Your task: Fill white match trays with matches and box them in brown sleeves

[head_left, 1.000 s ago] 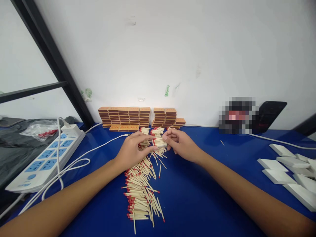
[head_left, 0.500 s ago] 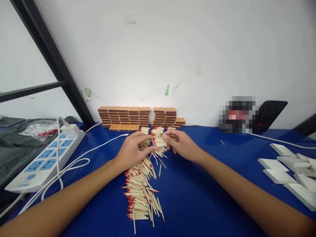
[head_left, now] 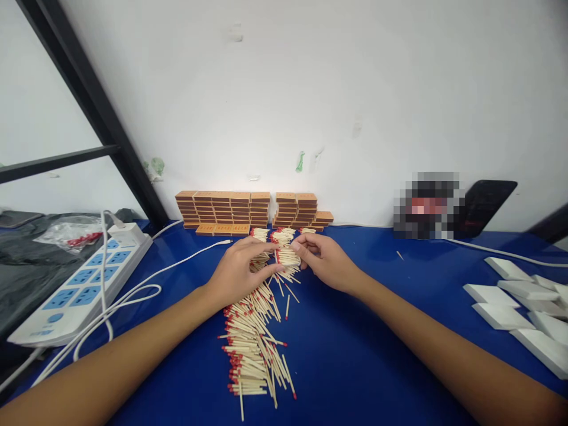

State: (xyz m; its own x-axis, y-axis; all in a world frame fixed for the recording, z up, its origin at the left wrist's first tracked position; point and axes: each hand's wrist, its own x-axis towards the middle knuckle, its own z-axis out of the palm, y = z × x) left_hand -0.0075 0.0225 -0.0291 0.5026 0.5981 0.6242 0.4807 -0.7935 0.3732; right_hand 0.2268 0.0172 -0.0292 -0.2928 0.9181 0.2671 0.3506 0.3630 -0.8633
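Note:
A long heap of red-tipped matchsticks (head_left: 252,343) lies on the blue table (head_left: 355,355), running away from me toward the wall. At its far end both hands pinch a small bundle of matchsticks (head_left: 287,257) between them. My left hand (head_left: 242,272) grips the bundle's left end with thumb and forefinger, its palm resting on the heap. My right hand (head_left: 326,260) holds the bundle's right end, fingers curled. More matchsticks (head_left: 275,235) lie just beyond the hands.
Orange matchboxes (head_left: 242,208) are stacked in rows against the white wall. A white and blue power strip (head_left: 84,284) with white cables (head_left: 133,296) sits at the left. White box trays (head_left: 519,307) lie at the right. A dark phone (head_left: 483,207) leans on the wall.
Almost nothing differs. Both hands stay pinched on the bundle; the fingers shift very slightly.

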